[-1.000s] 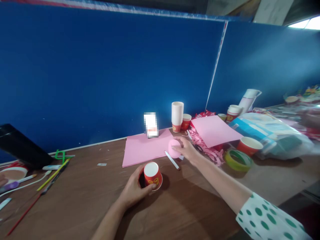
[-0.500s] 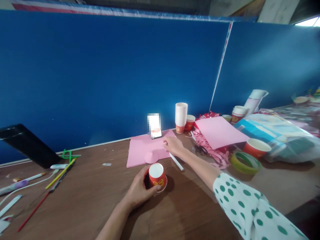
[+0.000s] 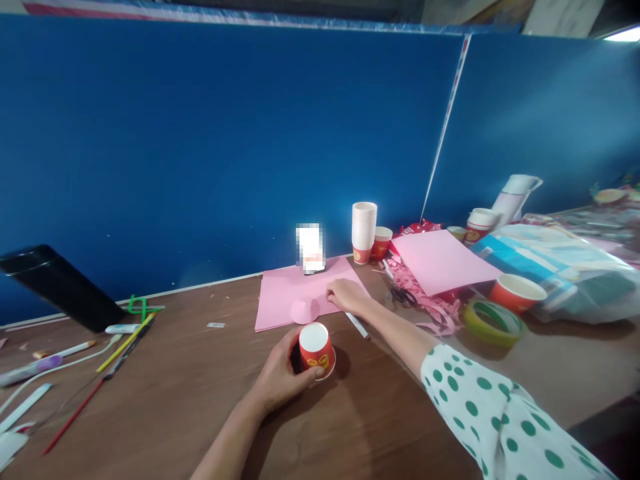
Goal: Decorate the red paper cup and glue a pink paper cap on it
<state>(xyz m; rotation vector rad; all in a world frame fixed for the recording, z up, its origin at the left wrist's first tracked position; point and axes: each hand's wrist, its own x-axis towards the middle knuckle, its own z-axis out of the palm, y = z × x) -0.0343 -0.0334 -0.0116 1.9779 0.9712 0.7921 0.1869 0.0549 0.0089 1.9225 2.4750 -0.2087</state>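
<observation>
My left hand (image 3: 280,377) is wrapped round a red paper cup (image 3: 317,349) with yellow markings. The cup stands upside down on the table, its white base up and its rim at the bottom. Beyond it, a small pink rounded paper piece (image 3: 304,311) rests at the near edge of the pink paper sheets (image 3: 285,289). My right hand (image 3: 345,295) is over these sheets, right of the pink piece, fingers curled in; whether anything is between them is hidden. A white pen-like stick (image 3: 357,325) lies beneath my right wrist.
A propped phone (image 3: 312,251) stands behind the sheets. To its right are stacked cups (image 3: 364,230), scissors (image 3: 403,297), another pink sheet (image 3: 445,261), green tape (image 3: 493,323) and a plastic bag (image 3: 565,267). Brushes (image 3: 75,413) and a black cylinder (image 3: 63,287) lie left.
My right hand has shifted slightly nearer to me over the pink sheets, fingers more curled. My left hand keeps its hold on the cup. The view has tilted a little.
</observation>
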